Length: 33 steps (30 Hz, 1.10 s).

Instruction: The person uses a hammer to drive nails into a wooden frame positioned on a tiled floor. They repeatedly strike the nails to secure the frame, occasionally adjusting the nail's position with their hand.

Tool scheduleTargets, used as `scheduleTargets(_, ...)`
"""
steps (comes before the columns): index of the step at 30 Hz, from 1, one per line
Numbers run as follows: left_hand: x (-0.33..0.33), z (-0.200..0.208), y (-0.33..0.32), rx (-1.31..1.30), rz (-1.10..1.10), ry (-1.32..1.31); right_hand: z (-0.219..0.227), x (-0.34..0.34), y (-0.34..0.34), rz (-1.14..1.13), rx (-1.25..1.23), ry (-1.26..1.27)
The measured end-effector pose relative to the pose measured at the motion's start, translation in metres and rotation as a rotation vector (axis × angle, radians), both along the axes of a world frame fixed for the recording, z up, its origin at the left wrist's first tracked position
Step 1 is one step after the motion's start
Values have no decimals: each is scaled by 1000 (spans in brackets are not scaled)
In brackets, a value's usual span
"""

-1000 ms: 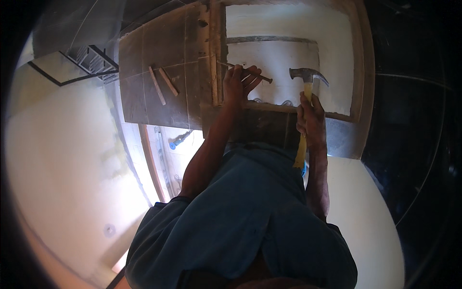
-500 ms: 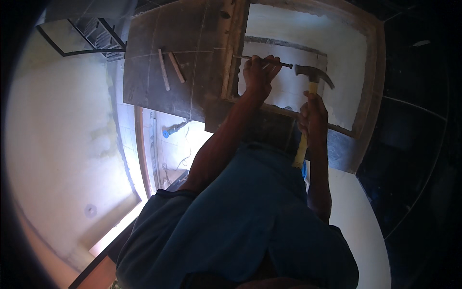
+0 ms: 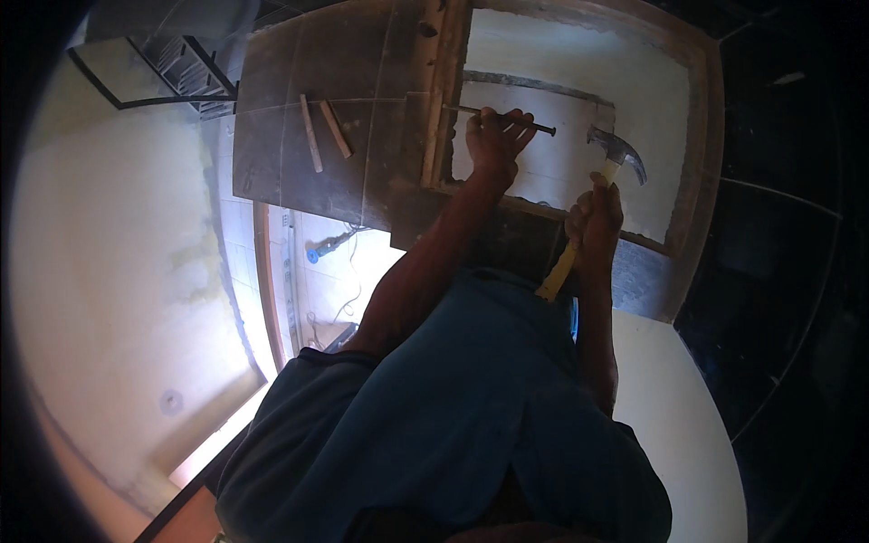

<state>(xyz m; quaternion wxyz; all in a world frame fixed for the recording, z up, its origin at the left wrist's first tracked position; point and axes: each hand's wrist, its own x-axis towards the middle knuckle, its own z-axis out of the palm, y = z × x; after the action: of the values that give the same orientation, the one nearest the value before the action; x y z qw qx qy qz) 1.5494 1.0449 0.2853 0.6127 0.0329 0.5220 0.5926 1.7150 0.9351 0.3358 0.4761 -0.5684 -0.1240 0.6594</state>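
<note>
My left hand [image 3: 491, 152] is closed around a long, thin metal chisel [image 3: 545, 129]. The chisel lies nearly level, its thin tip meeting the left side of a wooden frame [image 3: 437, 118] and its flared end pointing right. A claw hammer [image 3: 619, 147] with a yellow handle is gripped in my right hand [image 3: 597, 214]. The hammer head stands to the right of the chisel's end, with a gap between them. Inside the frame, the opening shows a pale surface [image 3: 647, 118] with rough edges.
Two narrow wooden strips [image 3: 310, 133] lie on the dark tiled surface [image 3: 262, 149] left of the frame. A blue-ended tool [image 3: 317, 253] with a cord is beyond its lower edge. Dark tiles [image 3: 769, 235] border the right; a pale wall [image 3: 109, 235] fills the left.
The hammer has drawn back to the right, away from the chisel's end, and tilted. My left hand still holds the chisel at the frame; the view has shifted slightly.
</note>
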Motion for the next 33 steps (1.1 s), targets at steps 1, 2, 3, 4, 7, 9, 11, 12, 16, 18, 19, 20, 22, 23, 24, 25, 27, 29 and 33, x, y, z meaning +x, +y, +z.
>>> scheduleTargets(1, 0, 0, -2, -3, 1, 1, 1, 0, -1, 35, -15, -1)
scheduleTargets(2, 1, -1, -3, -3, -3, 1, 3, -1, -1, 64, -29, -4)
scheduleTargets(3, 2, -3, -4, -4, -7, 1, 3, -2, -1, 94, -42, -6)
scheduleTargets(4, 1, -4, -2, 3, -11, -3, 0, -7, 0, -1, -13, 18)
scheduleTargets(7, 0, -2, -3, 3, -7, -1, -4, -13, 0, -97, 0, 57)
scheduleTargets(9, 1, -3, -5, -23, -14, 5, 3, -4, -1, 67, -83, 26)
scheduleTargets(11, 0, -3, -3, -4, -7, -1, -3, -14, 0, -105, -41, 59)
scheduleTargets(12, 0, -2, -2, 6, -2, -2, -4, -18, 1, -189, -20, 78)
scheduleTargets(16, 1, -4, -6, -8, -22, 15, -3, -4, -5, -2, -36, 25)
scheduleTargets(18, 0, -3, -3, 27, -31, 15, -9, -15, 0, -208, 13, 78)
scheduleTargets(19, -1, -2, -3, 3, -26, 33, -8, -12, -1, -100, -4, 55)
scheduleTargets(20, -1, -1, -4, -24, -20, 47, -3, -7, -3, 8, -24, 27)
scheduleTargets(22, -3, 1, -6, -45, -18, 72, -4, -6, -4, 26, -37, 2)
scheduleTargets(23, -1, 5, -5, -48, -26, 64, -8, -12, -2, -63, -29, 11)
scheduleTargets(24, 4, 9, -5, -50, -34, 56, -10, -16, -1, -152, -21, 20)
scheduleTargets(25, 6, 13, -4, -53, -41, 48, -8, -17, -4, -78, -43, 43)
scheduleTargets(27, 0, 4, -6, -48, -30, 64, 3, -14, -8, 74, -86, 69)
scheduleTargets(29, -6, 1, -9, -56, -56, 69, -6, -18, -9, 9, -61, 45)
scheduleTargets(33, -21, 22, -36, -125, -426, 149, -12, -10, -11, -66, -74, 16)
